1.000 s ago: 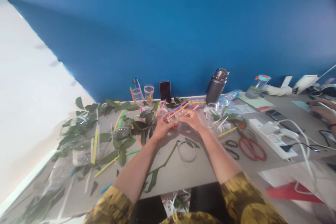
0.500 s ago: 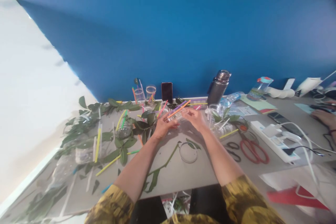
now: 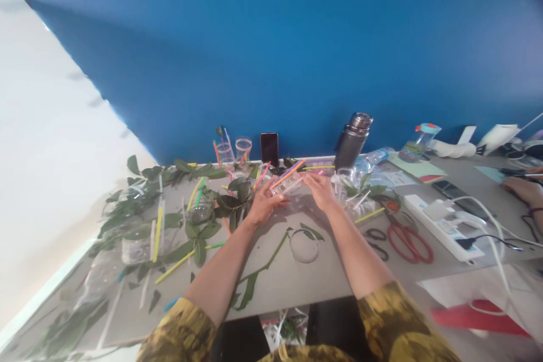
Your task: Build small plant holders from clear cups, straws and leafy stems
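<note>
My left hand [image 3: 262,205] is closed round a clear plastic cup [image 3: 283,188] lying tilted on the grey table [image 3: 288,277], with coloured straws [image 3: 288,173] sticking out of it toward the wall. My right hand [image 3: 320,189] is beside the cup's right end, fingers loosely curled and touching the cup or the straws; which one is unclear. Green leafy twigs [image 3: 231,203] lie just left of my left hand. A clear round lid [image 3: 303,246] and a leafy stem [image 3: 265,263] lie on the table in front of my hands.
Red scissors [image 3: 409,240] and a white power strip [image 3: 443,226] lie to the right. A steel flask [image 3: 353,141], a black phone [image 3: 269,148] and cups of straws [image 3: 232,153] stand along the blue wall. Another person's hand [image 3: 520,186] is at the far right. Leaves and straws are scattered at left.
My right hand has shifted slightly right and away from my left hand along the cup. The view has tilted a little; the left hand stays on the cup.
</note>
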Demonstrator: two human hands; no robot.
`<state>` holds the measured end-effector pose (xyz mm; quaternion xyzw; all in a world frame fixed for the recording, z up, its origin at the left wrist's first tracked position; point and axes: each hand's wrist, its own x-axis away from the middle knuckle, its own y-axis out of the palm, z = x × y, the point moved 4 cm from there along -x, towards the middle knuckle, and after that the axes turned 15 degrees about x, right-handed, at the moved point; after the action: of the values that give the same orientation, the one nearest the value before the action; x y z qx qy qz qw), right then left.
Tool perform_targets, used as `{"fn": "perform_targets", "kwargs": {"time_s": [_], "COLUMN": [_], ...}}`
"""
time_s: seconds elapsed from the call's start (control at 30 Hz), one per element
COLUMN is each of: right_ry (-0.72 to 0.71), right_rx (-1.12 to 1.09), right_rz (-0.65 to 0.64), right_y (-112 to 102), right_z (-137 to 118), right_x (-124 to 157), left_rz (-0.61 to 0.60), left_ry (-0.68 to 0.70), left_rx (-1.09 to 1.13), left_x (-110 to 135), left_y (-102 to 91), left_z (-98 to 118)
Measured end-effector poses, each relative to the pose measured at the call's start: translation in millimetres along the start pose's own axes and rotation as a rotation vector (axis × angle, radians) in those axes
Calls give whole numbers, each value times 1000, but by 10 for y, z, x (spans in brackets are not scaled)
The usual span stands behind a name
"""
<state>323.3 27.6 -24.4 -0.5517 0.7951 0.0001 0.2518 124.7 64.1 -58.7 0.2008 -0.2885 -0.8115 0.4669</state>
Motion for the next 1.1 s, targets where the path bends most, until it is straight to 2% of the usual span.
{"fn": "perform_targets", "kwargs": {"time_s": [0.13, 0.2, 0.3, 0.37, 0.4, 0.43, 0.5, 0.67, 0.77, 0.87, 0.97, 1.03, 1.1], "right_ry": [43, 82, 182, 244, 257, 248, 149, -330, -434, -470, -448, -427, -398], "right_rx": [-8, -86, -233, -183, -109, -24, 138, 410, 575, 698, 764, 793, 814], "right_rz": [72, 120, 281, 364, 358, 319, 156, -307, -437, -565, -673, -684, -658], "right_y": [2, 14, -18, -38, -20, 25, 216, 971, 1237, 1342, 1345, 1269, 1105], "right_z": [35, 65, 151, 192, 192, 176, 100, -112, -103, -97, -129, -160, -168], "right_x": [-12, -30, -58, -48, -32, -8, 72, 450, 614, 706, 728, 677, 568], "left_rz": [-24, -26, -33, -76, -102, -131, -192, -354, -390, -372, -362, -365, -370], "left_ry": [-12, -5, 26, 29, 20, 5, -28, -125, -165, -215, -238, -230, -227], "left_rx": [-21, -30, 0, 61, 106, 157, 253, 293, 294, 294, 294, 310, 328], "left_x": [-9, -2, 27, 54, 67, 81, 109, 168, 176, 168, 168, 173, 174], "left_y": [11, 45, 118, 158, 165, 162, 129, 26, -18, -57, -68, -55, -33], "left_z": [-12, 3, 90, 176, 220, 261, 327, 356, 308, 246, 223, 239, 259]}}
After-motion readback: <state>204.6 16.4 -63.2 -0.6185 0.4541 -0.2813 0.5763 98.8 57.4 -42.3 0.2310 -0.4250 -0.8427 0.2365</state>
